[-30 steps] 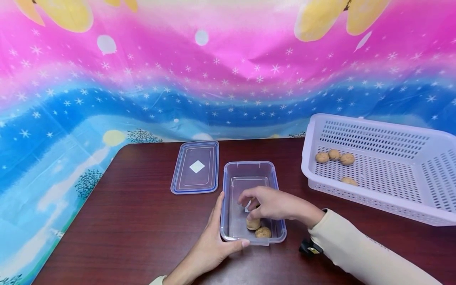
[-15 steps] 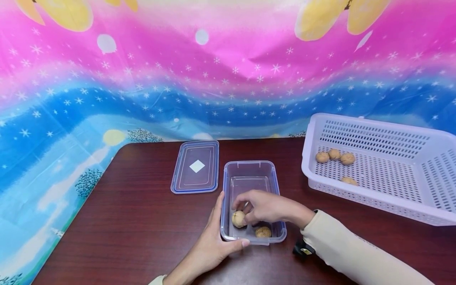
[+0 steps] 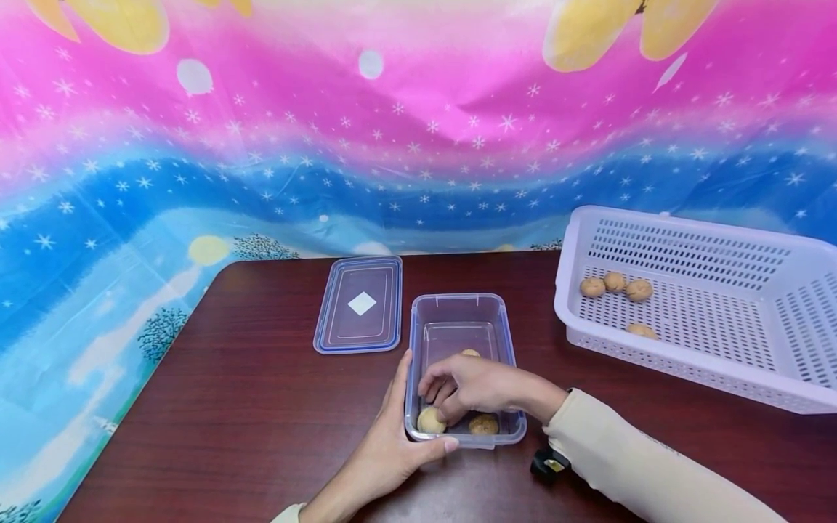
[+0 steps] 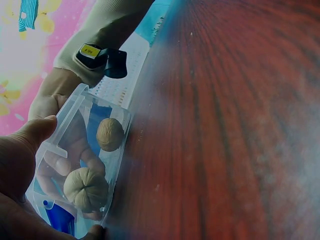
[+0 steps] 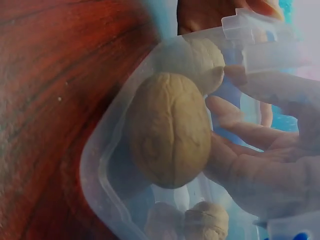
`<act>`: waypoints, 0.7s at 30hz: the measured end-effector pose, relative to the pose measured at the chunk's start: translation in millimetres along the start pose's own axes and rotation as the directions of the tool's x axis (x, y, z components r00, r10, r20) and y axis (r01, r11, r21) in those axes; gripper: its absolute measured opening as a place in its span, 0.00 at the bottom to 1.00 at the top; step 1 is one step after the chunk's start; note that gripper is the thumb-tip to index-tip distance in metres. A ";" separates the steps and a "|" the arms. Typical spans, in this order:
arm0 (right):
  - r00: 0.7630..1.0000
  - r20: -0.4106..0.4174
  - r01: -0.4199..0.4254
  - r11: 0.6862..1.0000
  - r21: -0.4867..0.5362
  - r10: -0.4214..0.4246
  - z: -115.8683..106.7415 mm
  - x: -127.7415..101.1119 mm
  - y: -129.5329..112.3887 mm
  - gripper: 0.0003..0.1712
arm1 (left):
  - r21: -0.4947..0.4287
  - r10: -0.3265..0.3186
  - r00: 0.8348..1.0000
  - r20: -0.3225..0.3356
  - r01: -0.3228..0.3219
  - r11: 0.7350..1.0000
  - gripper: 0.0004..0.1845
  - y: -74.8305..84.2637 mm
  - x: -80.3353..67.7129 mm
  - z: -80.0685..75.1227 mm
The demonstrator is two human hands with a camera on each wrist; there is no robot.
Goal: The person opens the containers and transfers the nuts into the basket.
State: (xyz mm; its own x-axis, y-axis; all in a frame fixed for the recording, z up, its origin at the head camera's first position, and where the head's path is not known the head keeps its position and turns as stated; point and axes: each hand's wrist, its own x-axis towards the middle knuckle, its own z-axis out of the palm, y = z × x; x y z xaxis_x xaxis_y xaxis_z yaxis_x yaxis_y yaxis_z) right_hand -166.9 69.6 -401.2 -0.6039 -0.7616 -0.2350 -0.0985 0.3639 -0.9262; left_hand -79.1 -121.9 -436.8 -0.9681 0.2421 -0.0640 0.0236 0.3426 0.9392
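Note:
A clear plastic food container [image 3: 458,309] stands on the table, and my left hand [image 3: 389,436] grips its near left corner, thumb on the front rim. My right hand [image 3: 480,385] reaches inside with bent fingers and holds a pale walnut [image 3: 431,420] low in that same corner. In the left wrist view this walnut [image 4: 86,189] shows through the wall, with right-hand fingers [image 4: 92,161] around it. A browner walnut [image 3: 484,423] lies in the near right corner; it looms large in the right wrist view. Behind my right hand a third walnut [image 3: 470,353] is partly hidden.
The container's lid [image 3: 360,330], bearing a white diamond label, lies flat at the back left. At the right stands a pale lilac perforated basket [image 3: 693,374] with several walnuts [image 3: 639,290] at its left end. A patterned cloth [image 3: 418,145] hangs behind the table [image 3: 261,407].
My right hand has moved left and nearer inside the container, bringing the pale walnut into the near left corner. Another walnut now shows behind it. My left hand has stayed put.

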 end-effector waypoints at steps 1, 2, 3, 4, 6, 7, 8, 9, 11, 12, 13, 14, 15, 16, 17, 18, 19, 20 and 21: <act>1.000 0.003 -0.002 1.000 0.013 0.002 0.5 0.2 0.4 0.20 | -0.002 -0.001 1.000 0.001 0.001 1.000 0.70 0.0 0.0 0.0; 1.000 0.004 -0.003 1.000 0.022 0.003 0.9 0.3 0.9 0.20 | -0.003 -0.001 1.000 0.001 0.001 1.000 0.70 0.0 0.0 0.0; 1.000 0.008 -0.003 0.999 0.033 0.003 1.3 0.5 1.2 0.19 | -0.005 -0.001 1.000 0.001 0.001 1.000 0.70 0.0 0.0 0.1; 1.000 0.012 -0.004 0.999 0.040 0.004 1.6 0.6 1.6 0.19 | -0.004 -0.003 1.000 0.001 0.003 1.000 0.70 0.0 0.0 0.1; 1.000 0.024 -0.007 0.998 0.060 0.005 2.3 0.8 2.3 0.19 | -0.002 -0.006 1.000 0.000 0.006 1.000 0.70 0.1 0.0 0.0; 1.000 0.030 -0.007 0.997 0.070 0.005 2.6 1.0 2.5 0.19 | -0.001 -0.008 1.000 -0.001 0.008 1.000 0.70 0.1 0.0 0.0; 0.999 0.035 -0.008 0.997 0.078 0.006 2.8 1.0 2.9 0.19 | 0.000 -0.008 1.000 -0.002 0.008 1.000 0.70 0.1 0.1 0.0; 0.999 0.042 -0.012 0.996 0.091 0.008 3.0 1.1 3.2 0.19 | 0.002 -0.009 1.000 -0.003 0.009 1.000 0.70 0.0 0.2 0.0; 0.998 0.054 -0.020 0.993 0.115 0.014 3.2 1.2 3.8 0.19 | 0.003 -0.009 1.000 -0.004 0.009 1.000 0.70 0.0 0.3 -0.1; 0.998 0.060 -0.024 0.992 0.124 0.016 3.2 1.3 4.1 0.18 | 0.005 -0.010 1.000 -0.004 0.010 1.000 0.70 0.0 0.3 -0.1; 0.998 0.067 -0.026 0.991 0.133 0.018 3.2 1.4 4.4 0.18 | 0.007 -0.009 1.000 -0.005 0.009 1.000 0.70 0.0 0.3 -0.1; 0.997 0.073 -0.028 0.990 0.140 0.018 3.1 1.6 4.7 0.18 | 0.009 -0.008 1.000 -0.005 0.008 1.000 0.70 0.1 0.4 -0.1; 0.997 0.081 -0.029 0.989 0.147 0.017 3.0 1.7 4.7 0.17 | 0.010 -0.007 1.000 -0.005 0.007 1.000 0.70 0.0 0.4 -0.1; 0.996 0.087 -0.028 0.988 0.151 0.015 2.9 1.9 4.7 0.17 | 0.012 -0.007 1.000 -0.005 0.007 1.000 0.70 0.0 0.3 -0.1; 0.996 0.094 -0.028 0.988 0.155 0.014 2.7 2.0 4.8 0.16 | 0.013 -0.007 1.000 -0.004 0.007 1.000 0.70 0.0 0.3 0.0; 0.995 0.100 -0.027 0.987 0.158 0.011 2.5 2.1 4.9 0.16 | 0.014 -0.006 1.000 -0.004 0.006 1.000 0.70 0.0 0.3 0.0; 0.994 0.105 -0.026 0.987 0.160 0.010 2.3 2.2 5.0 0.16 | 0.014 -0.005 1.000 -0.003 0.005 1.000 0.70 0.0 0.3 0.1; 0.994 0.108 -0.026 0.987 0.161 0.009 2.1 2.3 5.0 0.16 | 0.014 -0.006 1.000 -0.002 0.006 1.000 0.70 0.0 0.3 0.1; 0.994 0.111 -0.027 0.986 0.162 0.009 2.0 2.4 5.2 0.16 | 0.014 -0.006 1.000 -0.002 0.006 1.000 0.70 0.1 0.2 0.2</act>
State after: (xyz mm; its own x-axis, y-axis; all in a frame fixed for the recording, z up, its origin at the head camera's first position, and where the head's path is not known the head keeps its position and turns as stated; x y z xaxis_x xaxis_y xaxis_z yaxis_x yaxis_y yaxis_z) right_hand -167.3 68.6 -407.2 -0.5129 -0.8134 -0.2745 0.0471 0.2925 -0.9551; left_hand -79.2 -121.7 -436.8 -0.9687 0.2386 -0.0688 0.0214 0.3564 0.9341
